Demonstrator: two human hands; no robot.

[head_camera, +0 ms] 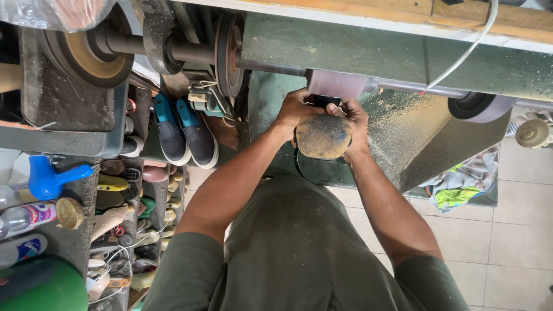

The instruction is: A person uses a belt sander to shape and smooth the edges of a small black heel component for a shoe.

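Item: shoe [323,136], worn sole up, clamped between my left hand [295,110] and right hand [355,117] against the sanding drum [336,85]; best pressed lightly, evenly, fingers clear.

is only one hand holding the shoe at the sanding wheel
No, both the left hand and the right hand grip the shoe, pressed up under the pink sanding wheel.

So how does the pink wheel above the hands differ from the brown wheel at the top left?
The pink wheel is a wide drum seen from its side; the brown wheel shows its round face. A shoe, held by the left hand and right hand, sits right under the pink wheel; nothing touches the brown wheel. Both sit on the same shaft.
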